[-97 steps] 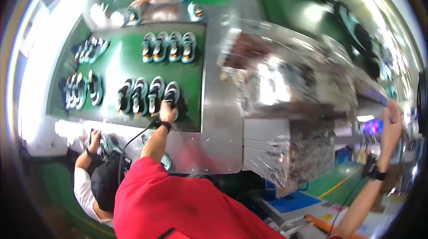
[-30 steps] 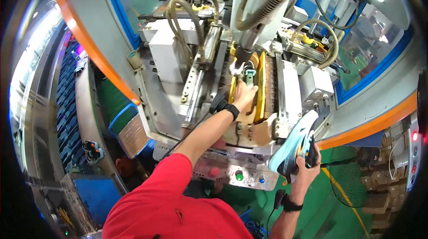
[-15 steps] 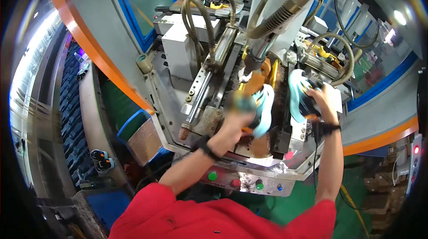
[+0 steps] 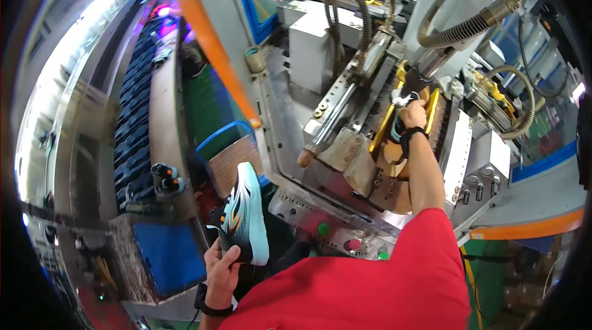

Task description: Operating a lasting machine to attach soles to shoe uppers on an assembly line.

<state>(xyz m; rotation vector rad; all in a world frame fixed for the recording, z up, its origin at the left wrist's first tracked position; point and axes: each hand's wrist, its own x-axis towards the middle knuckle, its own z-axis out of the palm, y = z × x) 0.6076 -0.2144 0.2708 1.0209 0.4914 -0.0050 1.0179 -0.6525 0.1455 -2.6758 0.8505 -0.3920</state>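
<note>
My left hand (image 4: 223,271) grips a sneaker (image 4: 245,219) by one end, thumb on its side. The sneaker is black with orange marks and a thick pale-blue sole, and stands tilted up off the machine's left side. My right hand (image 4: 413,114) reaches into the machine's station, fingers curled at a second sneaker (image 4: 396,128), mostly hidden by the hand and wrist; only a dark and teal part shows. It sits beneath the press head (image 4: 425,65), between yellow side bars (image 4: 382,133) and above an orange-brown block (image 4: 392,152).
A conveyor (image 4: 132,126) runs along the left, with another pair of sneakers (image 4: 166,179) on its edge. A blue-framed stool (image 4: 231,160) stands between it and the machine. The control panel (image 4: 302,213) with coloured buttons faces me. A metal cylinder (image 4: 330,123) juts toward me.
My left hand has swung from the machine to the lower left with its sneaker. My right hand has moved inward under the press head with the other sneaker. The view has turned left.
</note>
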